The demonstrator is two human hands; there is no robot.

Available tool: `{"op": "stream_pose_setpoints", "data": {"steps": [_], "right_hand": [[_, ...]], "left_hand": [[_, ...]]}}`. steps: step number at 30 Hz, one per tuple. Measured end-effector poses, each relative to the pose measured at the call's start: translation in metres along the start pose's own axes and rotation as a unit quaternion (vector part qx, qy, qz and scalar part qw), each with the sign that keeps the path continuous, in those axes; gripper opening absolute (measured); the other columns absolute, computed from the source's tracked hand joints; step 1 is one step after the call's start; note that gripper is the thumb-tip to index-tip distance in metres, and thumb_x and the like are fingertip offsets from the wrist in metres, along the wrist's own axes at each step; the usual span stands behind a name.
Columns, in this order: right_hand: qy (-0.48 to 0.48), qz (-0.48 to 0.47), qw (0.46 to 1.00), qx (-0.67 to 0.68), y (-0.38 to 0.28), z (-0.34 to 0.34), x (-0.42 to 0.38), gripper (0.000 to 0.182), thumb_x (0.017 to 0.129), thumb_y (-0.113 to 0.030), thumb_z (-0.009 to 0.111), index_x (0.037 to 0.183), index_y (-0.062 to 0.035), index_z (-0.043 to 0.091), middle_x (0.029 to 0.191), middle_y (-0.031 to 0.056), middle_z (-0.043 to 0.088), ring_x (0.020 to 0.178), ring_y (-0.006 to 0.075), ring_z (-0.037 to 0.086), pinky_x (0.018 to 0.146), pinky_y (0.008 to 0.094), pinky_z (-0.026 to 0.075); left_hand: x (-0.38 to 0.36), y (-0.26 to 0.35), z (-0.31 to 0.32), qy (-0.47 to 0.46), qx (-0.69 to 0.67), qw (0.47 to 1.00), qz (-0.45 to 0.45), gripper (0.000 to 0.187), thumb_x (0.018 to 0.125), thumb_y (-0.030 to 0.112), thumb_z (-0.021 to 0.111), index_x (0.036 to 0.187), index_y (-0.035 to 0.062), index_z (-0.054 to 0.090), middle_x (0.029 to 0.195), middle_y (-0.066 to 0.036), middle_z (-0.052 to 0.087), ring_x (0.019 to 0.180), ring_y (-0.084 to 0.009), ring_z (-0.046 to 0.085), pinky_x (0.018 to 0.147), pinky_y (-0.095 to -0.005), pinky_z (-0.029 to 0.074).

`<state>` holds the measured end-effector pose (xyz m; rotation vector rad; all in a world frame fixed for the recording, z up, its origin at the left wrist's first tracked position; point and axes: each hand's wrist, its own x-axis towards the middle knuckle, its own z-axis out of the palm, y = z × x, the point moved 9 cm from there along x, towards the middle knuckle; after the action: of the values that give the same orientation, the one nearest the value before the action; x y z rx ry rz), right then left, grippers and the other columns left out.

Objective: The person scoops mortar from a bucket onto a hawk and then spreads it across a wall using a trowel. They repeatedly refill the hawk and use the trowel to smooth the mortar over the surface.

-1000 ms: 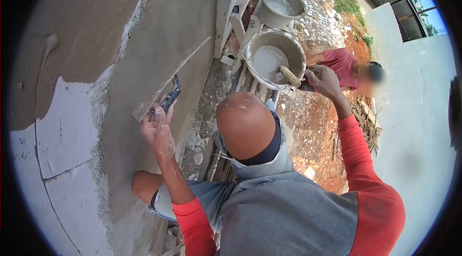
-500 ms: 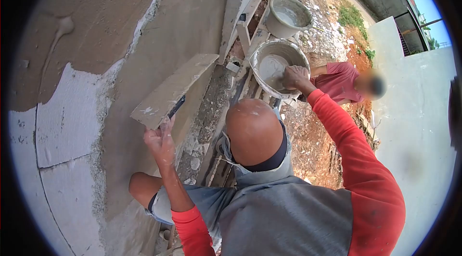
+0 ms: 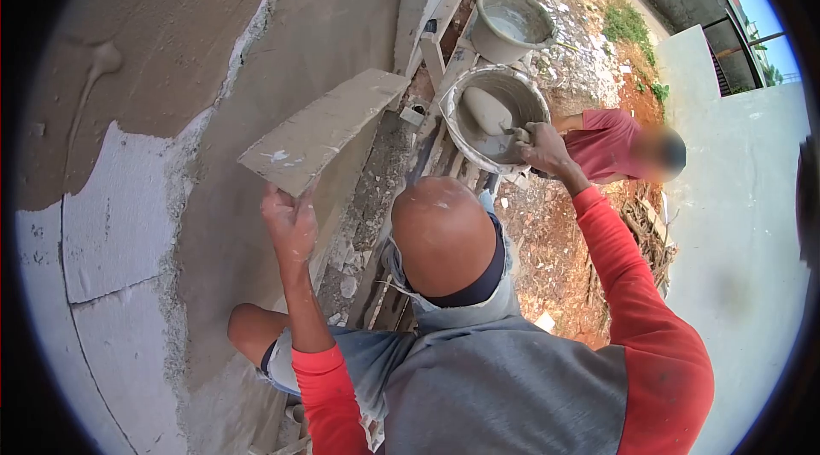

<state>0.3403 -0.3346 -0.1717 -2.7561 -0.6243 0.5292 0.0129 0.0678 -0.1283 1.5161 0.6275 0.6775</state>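
Float (image 3: 325, 126) in left hand (image 3: 290, 224), out over the strip beside the plastered wall (image 3: 213, 293). Broad, mortar-smeared face turned to view; long axis running slantwise, from a near corner by the wall to a far end angled toward the buckets. Clenched at the near end, with fingers closed around and under the lower edge, probably on a handle hidden beneath.

Trowel (image 3: 485, 109) inside near bucket (image 3: 523, 94), rounded blade coated in wet mortar and pointing forward and leftward, away from right hand (image 3: 545, 149). Gripped there by the handle, with knuckles just above the bucket's right rim; too small to tell whether touching it.

Just beyond, far bucket (image 3: 501, 46), also holding grey mix. Under both, planks (image 3: 433, 156) running alongside the wall. Open room between float and near bucket, a narrow gap crossed by the planks; tighter on the float's wall side. Near the right hand, close to the bucket rim, another person (image 3: 598, 147) in a reddish shirt. Between the arms, raised knee (image 3: 444, 237), well below the bucket.
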Motion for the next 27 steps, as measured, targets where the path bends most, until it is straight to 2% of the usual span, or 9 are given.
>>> {"op": "stream_pose_setpoints", "data": {"steps": [3, 6, 7, 10, 13, 16, 21, 25, 27], "right_hand": [[0.044, -0.008, 0.997, 0.07, 0.024, 0.0, -0.012, 0.029, 0.078, -0.025, 0.066, 0.086, 0.0024, 0.064, 0.071, 0.0217, 0.061, 0.065, 0.0364, 0.06, 0.069, 0.0463, 0.05], [0.084, -0.033, 0.985, 0.15, 0.029, -0.023, -0.032, 0.026, 0.078, -0.023, 0.065, 0.082, 0.0021, 0.059, 0.065, 0.0128, 0.051, 0.06, 0.0233, 0.05, 0.063, 0.04, 0.047], [0.082, -0.012, 0.989, 0.121, 0.033, -0.036, -0.038, 0.021, 0.078, -0.019, 0.064, 0.084, 0.0014, 0.06, 0.065, 0.0078, 0.046, 0.062, 0.0137, 0.044, 0.059, 0.0349, 0.043], [0.104, -0.058, 0.986, 0.114, 0.023, -0.087, -0.052, 0.018, 0.079, -0.015, 0.063, 0.087, 0.0005, 0.061, 0.066, 0.0056, 0.043, 0.063, 0.0103, 0.042, 0.058, 0.0327, 0.04], [0.131, -0.121, 0.973, 0.148, -0.018, -0.142, -0.067, 0.011, 0.082, -0.005, 0.062, 0.08, -0.002, 0.052, 0.066, -0.0047, 0.04, 0.06, 0.0062, 0.036, 0.053, 0.0281, 0.03], [0.196, -0.235, 0.949, 0.07, -0.079, -0.193, -0.078, 0.007, 0.081, -0.004, 0.063, 0.084, -0.0006, 0.058, 0.065, 0.0, 0.041, 0.059, 0.0076, 0.038, 0.053, 0.0282, 0.031], [0.269, -0.36, 0.888, -0.1, -0.16, -0.23, -0.089, 0.03, 0.076, -0.005, 0.075, 0.105, 0.0016, 0.071, 0.085, 0.0146, 0.068, 0.072, 0.0318, 0.066, 0.066, 0.0381, 0.053], [0.33, -0.43, 0.83, -0.136, -0.192, -0.243, -0.093, 0.04, 0.074, -0.01, 0.077, 0.113, -0.0062, 0.073, 0.098, 0.0125, 0.071, 0.082, 0.0339, 0.068, 0.072, 0.0431, 0.055], [0.338, -0.452, 0.816, -0.124, -0.201, -0.246, -0.088, 0.041, 0.074, -0.008, 0.077, 0.114, -0.0056, 0.072, 0.097, 0.0119, 0.07, 0.082, 0.0331, 0.067, 0.072, 0.0429, 0.054]], "left_hand": [[0.017, -0.002, 0.03, -0.044, -0.036, 0.998, 0.024, 0.045, 0.09, -0.011, 0.063, 0.134, -0.0092, 0.056, 0.123, -0.013, 0.07, 0.116, -0.0149, 0.064, 0.103, -0.029, 0.047], [0.026, -0.006, 0.061, -0.087, -0.04, 0.995, 0.02, 0.048, 0.09, -0.013, 0.06, 0.137, -0.0086, 0.054, 0.126, -0.013, 0.069, 0.12, -0.0161, 0.062, 0.106, -0.0305, 0.045], [0.027, -0.007, 0.07, -0.103, -0.033, 0.994, 0.016, 0.048, 0.09, -0.014, 0.058, 0.138, -0.0084, 0.053, 0.127, -0.013, 0.068, 0.121, -0.0165, 0.062, 0.107, -0.0308, 0.044], [0.028, 0.003, 0.102, -0.159, -0.061, 0.985, 0.001, 0.051, 0.09, -0.016, 0.055, 0.14, -0.0075, 0.051, 0.132, -0.013, 0.066, 0.125, -0.0177, 0.06, 0.11, -0.0326, 0.043], [0.028, 0.011, 0.13, -0.19, -0.103, 0.976, 0.017, 0.055, 0.088, -0.017, 0.051, 0.142, -0.0068, 0.05, 0.134, -0.013, 0.065, 0.127, -0.018, 0.059, 0.112, -0.0338, 0.043], [0.028, 0.028, 0.154, -0.212, -0.134, 0.968, 0.027, 0.06, 0.085, -0.019, 0.047, 0.144, -0.007, 0.048, 0.136, -0.014, 0.063, 0.129, -0.0185, 0.059, 0.114, -0.0346, 0.042], [0.027, 0.067, 0.17, -0.231, -0.207, 0.947, 0.085, 0.064, 0.083, -0.02, 0.046, 0.145, -0.0076, 0.047, 0.137, -0.015, 0.063, 0.129, -0.0192, 0.059, 0.116, -0.0358, 0.041], [0.025, 0.093, 0.16, -0.217, -0.2, 0.949, 0.116, 0.062, 0.084, -0.02, 0.048, 0.145, -0.0072, 0.047, 0.135, -0.015, 0.064, 0.128, -0.0196, 0.06, 0.116, -0.0374, 0.042], [0.025, 0.101, 0.155, -0.184, -0.211, 0.957, 0.077, 0.06, 0.079, -0.006, 0.054, 0.139, -0.0055, 0.053, 0.133, -0.011, 0.063, 0.126, -0.0193, 0.057, 0.114, -0.0359, 0.041]]}}
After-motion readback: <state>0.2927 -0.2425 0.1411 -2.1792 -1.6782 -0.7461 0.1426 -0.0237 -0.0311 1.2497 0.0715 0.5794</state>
